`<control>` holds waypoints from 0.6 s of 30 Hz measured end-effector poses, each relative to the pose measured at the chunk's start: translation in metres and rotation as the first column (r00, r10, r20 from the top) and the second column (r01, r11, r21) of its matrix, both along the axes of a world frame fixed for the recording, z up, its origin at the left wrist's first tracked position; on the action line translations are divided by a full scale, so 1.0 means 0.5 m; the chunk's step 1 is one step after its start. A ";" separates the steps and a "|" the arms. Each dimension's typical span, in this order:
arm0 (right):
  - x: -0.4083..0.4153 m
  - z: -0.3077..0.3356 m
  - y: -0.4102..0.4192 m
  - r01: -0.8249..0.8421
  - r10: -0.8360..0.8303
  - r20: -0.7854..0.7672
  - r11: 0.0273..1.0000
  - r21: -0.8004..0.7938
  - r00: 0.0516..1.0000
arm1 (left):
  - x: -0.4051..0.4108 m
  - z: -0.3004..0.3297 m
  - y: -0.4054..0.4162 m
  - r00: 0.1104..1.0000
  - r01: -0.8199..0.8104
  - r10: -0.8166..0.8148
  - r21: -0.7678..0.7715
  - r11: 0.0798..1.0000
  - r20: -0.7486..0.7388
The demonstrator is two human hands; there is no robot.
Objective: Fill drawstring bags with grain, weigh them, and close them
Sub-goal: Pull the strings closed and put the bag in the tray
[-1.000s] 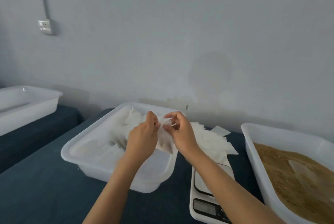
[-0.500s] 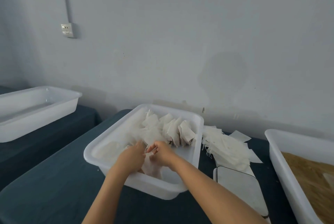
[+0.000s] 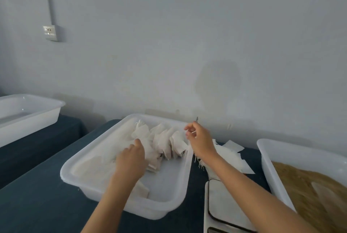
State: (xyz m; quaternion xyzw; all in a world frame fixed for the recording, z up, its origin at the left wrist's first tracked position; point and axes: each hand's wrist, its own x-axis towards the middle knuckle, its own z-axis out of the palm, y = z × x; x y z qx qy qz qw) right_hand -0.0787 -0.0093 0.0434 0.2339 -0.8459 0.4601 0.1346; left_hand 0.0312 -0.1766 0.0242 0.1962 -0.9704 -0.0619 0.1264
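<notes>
A white tub (image 3: 165, 208) in the middle holds several filled white drawstring bags (image 3: 163, 142) standing along its far side. My left hand (image 3: 131, 159) lies palm down inside the tub against those bags, with its fingertips hidden among them. My right hand (image 3: 199, 140) is raised over the tub's right rim, its fingers pinched on a thin white drawstring (image 3: 193, 132). More blurred strings trail below it. Brown grain (image 3: 308, 182) fills a white tub (image 3: 266, 157) at the right. The scale (image 3: 225, 206) sits under my right forearm.
A loose pile of flat empty bags (image 3: 231, 155) lies behind the scale. Another white tub (image 3: 28, 116) stands on a separate dark-covered table at the far left. A grey wall runs close behind the tubs, with a socket (image 3: 49, 32) on it.
Both hands were together low in the tub on one bag. The right hand has since lifted up and to the right with a string, and the left hand has stayed down on the bags.
</notes>
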 end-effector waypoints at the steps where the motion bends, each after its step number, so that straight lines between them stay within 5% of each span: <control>1: -0.022 -0.002 0.035 0.084 -0.084 -0.006 0.996 -0.025 0.996 | -0.016 0.004 0.019 0.999 0.035 -0.035 -0.005 0.999 -0.005; 6: -0.101 -0.080 0.173 0.367 -0.392 0.124 0.912 0.185 0.911 | -0.082 0.006 0.101 0.988 0.154 -0.153 0.042 0.987 -0.014; 12: -0.109 -0.144 0.174 0.285 -0.450 0.280 0.833 0.475 0.848 | -0.105 -0.027 0.136 0.977 0.210 -0.204 0.102 0.972 -0.062; 18: -0.111 -0.139 0.181 0.260 -0.439 0.207 0.784 0.564 0.874 | -0.107 -0.043 0.125 0.982 0.187 -0.185 0.104 0.977 -0.029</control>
